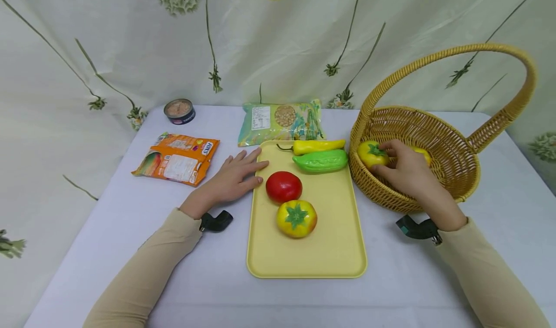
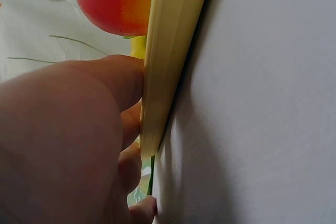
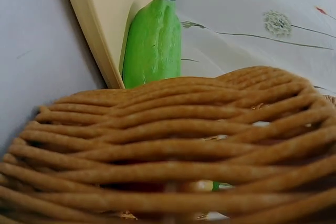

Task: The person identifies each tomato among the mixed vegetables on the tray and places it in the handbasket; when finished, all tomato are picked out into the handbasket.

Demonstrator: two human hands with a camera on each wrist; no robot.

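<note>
Head view: a yellow fruit [image 1: 368, 156] was pinched by the right hand [image 1: 408, 169] inside the basket [image 1: 466, 173], at its left side.
Farther left, the tray [image 1: 330, 236] was touched near its far-left corner by the spread left hand [image 1: 234, 177], apparently for steadiness.

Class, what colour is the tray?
The tray is pale yellow, shown best in the head view.

Left hand [image 2: 65, 135] touching yellow tray edge [image 2: 170, 51] (red fruit [image 2: 113, 3] just beyond).
</note>
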